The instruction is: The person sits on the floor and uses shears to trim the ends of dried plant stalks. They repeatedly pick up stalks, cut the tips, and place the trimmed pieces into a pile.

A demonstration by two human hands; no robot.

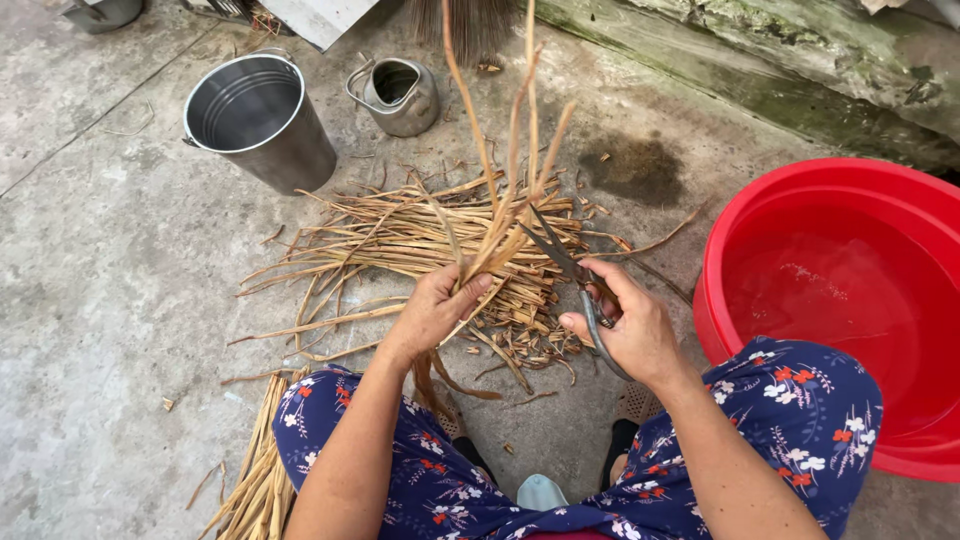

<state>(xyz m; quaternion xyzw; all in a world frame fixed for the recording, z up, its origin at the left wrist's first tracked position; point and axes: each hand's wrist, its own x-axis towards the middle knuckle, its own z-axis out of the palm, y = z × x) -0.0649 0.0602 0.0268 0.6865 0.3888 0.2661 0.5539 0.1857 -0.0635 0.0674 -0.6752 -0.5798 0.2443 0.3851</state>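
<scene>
Stalks (500, 200) upright in left hand (432, 312) grip, closed round base; right hand (632, 328) grips scissors (572, 272) w/ blades beside them.

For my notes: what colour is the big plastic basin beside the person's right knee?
Bright red, round plastic basin holding water; the head view shows it.

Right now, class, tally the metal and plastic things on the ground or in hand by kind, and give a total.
Metal bucket: 1
Metal kettle: 1
Red basin: 1
Scissors: 1, in the right hand
Total: 4
</scene>
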